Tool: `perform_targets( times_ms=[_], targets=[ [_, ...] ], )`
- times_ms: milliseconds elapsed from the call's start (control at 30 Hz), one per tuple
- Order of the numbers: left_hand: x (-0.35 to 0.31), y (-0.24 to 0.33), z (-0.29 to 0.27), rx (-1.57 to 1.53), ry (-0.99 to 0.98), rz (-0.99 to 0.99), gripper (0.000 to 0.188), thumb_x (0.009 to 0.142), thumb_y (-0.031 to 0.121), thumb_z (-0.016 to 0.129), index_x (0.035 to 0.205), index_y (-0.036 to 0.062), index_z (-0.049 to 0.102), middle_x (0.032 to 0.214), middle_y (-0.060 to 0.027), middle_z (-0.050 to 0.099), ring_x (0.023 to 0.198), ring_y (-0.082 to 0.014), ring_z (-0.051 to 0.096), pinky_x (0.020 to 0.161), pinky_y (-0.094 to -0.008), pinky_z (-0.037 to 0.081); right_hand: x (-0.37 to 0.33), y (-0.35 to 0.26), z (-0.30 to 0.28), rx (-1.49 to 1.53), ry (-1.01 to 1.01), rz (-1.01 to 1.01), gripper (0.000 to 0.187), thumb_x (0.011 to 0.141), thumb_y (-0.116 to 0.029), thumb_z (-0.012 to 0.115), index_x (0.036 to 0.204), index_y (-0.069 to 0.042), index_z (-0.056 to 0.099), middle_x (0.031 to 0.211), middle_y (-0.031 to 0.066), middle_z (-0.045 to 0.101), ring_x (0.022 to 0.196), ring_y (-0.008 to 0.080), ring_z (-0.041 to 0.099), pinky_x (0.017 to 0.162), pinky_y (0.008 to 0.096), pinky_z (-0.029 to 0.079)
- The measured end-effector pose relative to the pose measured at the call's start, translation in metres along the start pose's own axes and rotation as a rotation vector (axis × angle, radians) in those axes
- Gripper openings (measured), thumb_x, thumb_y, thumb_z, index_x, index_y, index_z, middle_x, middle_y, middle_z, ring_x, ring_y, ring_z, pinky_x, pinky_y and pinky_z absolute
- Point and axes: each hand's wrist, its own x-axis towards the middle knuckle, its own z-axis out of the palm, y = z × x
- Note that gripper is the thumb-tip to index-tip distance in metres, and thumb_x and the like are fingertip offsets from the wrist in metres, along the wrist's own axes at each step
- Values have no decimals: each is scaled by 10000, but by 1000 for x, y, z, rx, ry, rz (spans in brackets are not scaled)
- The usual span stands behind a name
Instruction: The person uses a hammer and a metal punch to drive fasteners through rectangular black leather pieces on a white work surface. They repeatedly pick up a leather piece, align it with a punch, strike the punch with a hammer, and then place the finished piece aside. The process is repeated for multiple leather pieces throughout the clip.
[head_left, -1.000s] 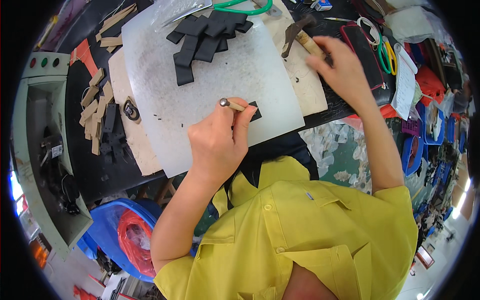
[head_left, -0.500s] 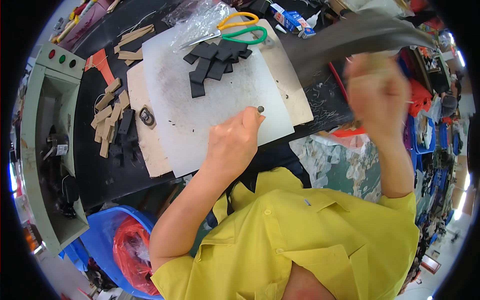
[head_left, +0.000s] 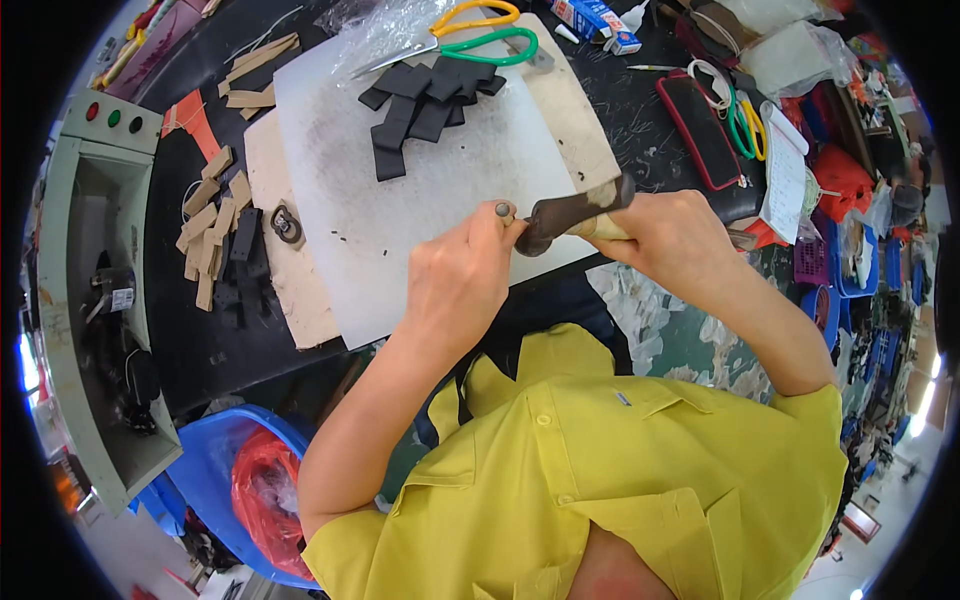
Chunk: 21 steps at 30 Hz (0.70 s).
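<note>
My left hand (head_left: 458, 272) is closed around a short metal punch (head_left: 503, 210), whose round end shows above the fingers, over the near part of a white cutting board (head_left: 440, 220). My right hand (head_left: 672, 232) grips a hammer (head_left: 580, 208) by its pale handle. The dark hammer head is beside the left fingers and close to the punch; I cannot tell whether they touch. What lies under the left hand is hidden. Farther back on the board rests a pile of black strips (head_left: 410, 122), with orange-and-green-handled scissors (head_left: 487, 45) behind it.
To the left lie tan strips (head_left: 212, 235), black strips (head_left: 250, 248) and a metal ring piece (head_left: 287, 224). A red-edged phone (head_left: 697, 130), more scissors (head_left: 742, 122) and a notepad (head_left: 785, 185) lie right. A blue bin (head_left: 215, 455) stands below the table's left side.
My right hand has swung the hammer down and left, from a blurred raised position to beside my left hand. My left hand keeps its grip on the punch.
</note>
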Motion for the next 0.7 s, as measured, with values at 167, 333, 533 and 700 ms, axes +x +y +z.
perform_targets(
  times_ms=[167,333,533,700],
  targets=[
    [-9,-6,6,-248,69,-223,88,985,51,579,949,-23,548,805,-121,702,637,-185,695,598,-273,557,4,-6,-5,-49,-132,1,316,814,-227,735,903,-79,470,691,82,617,657,300,645,520,404,482],
    [-6,-3,2,-684,157,-573,125,1023,79,533,1004,-45,535,884,-158,715,830,-184,721,772,-288,599,2,0,1,-23,-133,14,317,794,-210,750,960,-89,509,696,75,607,655,297,642,531,402,484],
    [-6,-1,8,-625,178,-565,118,1003,62,571,988,-55,555,887,-152,715,832,-182,721,755,-280,593,5,-2,-4,0,-147,19,341,777,-194,763,1021,-98,544,689,80,597,644,297,637,534,404,486],
    [-6,1,9,-416,156,-476,113,971,42,619,931,-52,569,854,-135,720,777,-165,726,686,-264,582,2,1,0,3,-127,0,329,776,-195,763,979,-96,524,684,80,590,640,298,632,527,402,481]
  ],
)
